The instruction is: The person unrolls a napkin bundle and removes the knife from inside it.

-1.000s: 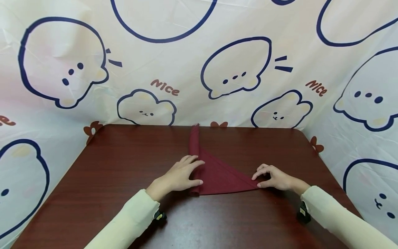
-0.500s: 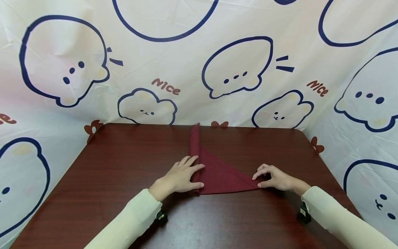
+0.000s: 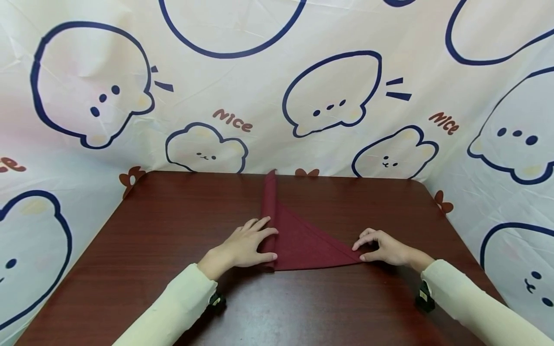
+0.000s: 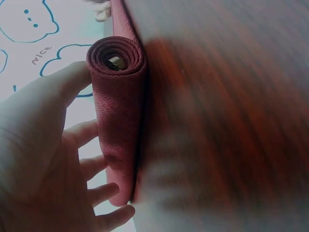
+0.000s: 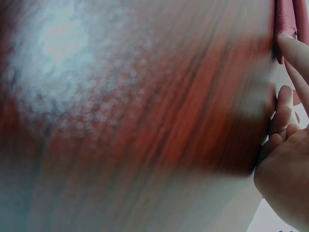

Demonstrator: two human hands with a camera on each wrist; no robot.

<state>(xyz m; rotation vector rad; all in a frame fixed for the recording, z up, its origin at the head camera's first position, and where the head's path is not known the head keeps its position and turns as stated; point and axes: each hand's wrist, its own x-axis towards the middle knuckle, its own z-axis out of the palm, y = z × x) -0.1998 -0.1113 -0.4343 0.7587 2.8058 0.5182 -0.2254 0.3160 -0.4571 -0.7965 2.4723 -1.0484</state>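
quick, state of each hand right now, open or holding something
Left hand: open, touching the rolled side of the red cloth
Right hand: pinching the cloth's pointed corner

- The head view is evenly lit, its printed backdrop [image 3: 259,86] rendered crisply.
- A pale sheen is thrown on the near tabletop [image 3: 298,307]; soft shadows are cast below the left hand [image 3: 240,247] and right hand [image 3: 385,247].
- In the left wrist view, the left hand is shaded, the backdrop bleached, the tabletop blurred.
- In the right wrist view, white glare is reflected at upper left; the grain is smeared.
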